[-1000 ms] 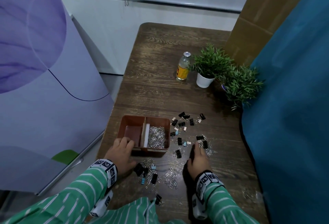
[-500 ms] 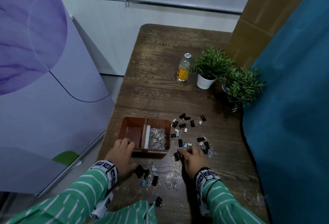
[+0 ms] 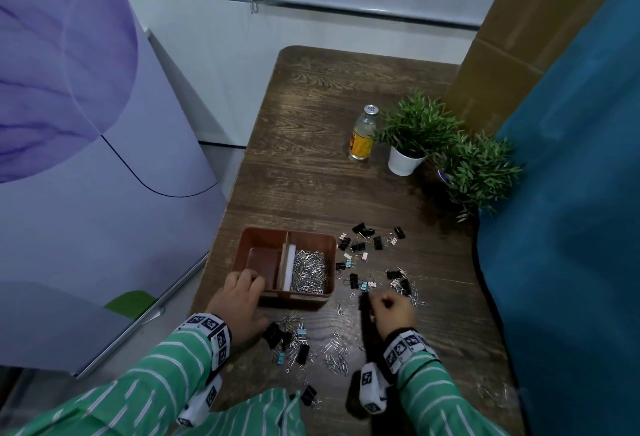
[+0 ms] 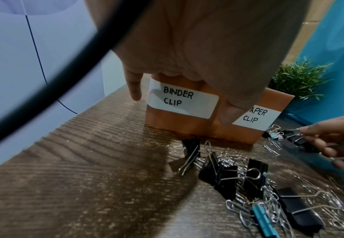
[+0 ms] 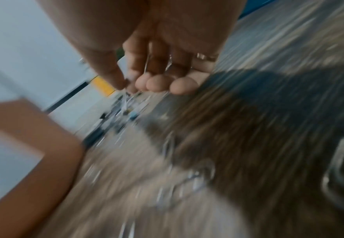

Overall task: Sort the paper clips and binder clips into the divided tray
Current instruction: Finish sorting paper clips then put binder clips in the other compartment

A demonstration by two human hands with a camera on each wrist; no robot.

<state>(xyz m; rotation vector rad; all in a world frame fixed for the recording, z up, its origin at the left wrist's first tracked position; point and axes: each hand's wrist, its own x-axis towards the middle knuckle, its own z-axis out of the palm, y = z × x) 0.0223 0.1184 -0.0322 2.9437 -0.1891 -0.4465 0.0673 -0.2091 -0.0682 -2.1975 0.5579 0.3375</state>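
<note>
Meanwhile the left hand (image 3: 239, 300) grips the tray (image 3: 313, 299) rim, right hand (image 3: 393, 311) fingers pinching paper clips (image 5: 126, 98) beside scattered binder clips (image 3: 360, 247).

Dark wood-grain table (image 3: 311, 165). At 12 o'clock: glass bottle (image 3: 363, 134), yellow label, upright. Just beside, 1 o'clock: two potted plants (image 3: 419, 127), nearer pot white. Teal curtain (image 3: 571, 228) at 3 o'clock.

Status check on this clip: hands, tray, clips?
Left hand gripping tray rim. Right hand pinching paper clips. Binder side bare; binder clips loose on table.
</note>
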